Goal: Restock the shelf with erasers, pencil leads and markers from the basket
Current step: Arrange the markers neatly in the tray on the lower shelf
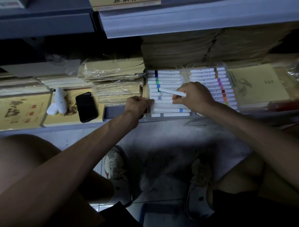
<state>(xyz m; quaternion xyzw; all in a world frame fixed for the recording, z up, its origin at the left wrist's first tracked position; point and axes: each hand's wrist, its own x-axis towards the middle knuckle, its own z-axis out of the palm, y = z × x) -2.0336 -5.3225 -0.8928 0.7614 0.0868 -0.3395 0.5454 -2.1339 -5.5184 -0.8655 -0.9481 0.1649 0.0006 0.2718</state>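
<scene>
Looked light, slick
Your right hand (194,97) pinched the white plastic marker (168,91) by its end; beside that grip, your left hand (139,105) clutched the clear plastic tray (168,117).

Markers (165,78), centre of frame: small dark print along each white barrel, too small to read. Yellow booklets (24,111), lower left: red and dark characters, illegible. Card (124,2), top edge: characters cropped.

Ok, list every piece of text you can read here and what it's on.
"ACRYLIC", apparently: barrel of the green-banded marker; the rest of its print is too small.
Cut-off characters: booklet on the upper shelf; unreadable.
Red characters: yellow booklet cover; blurred.
Print on the right yellow pad: too small.
</scene>
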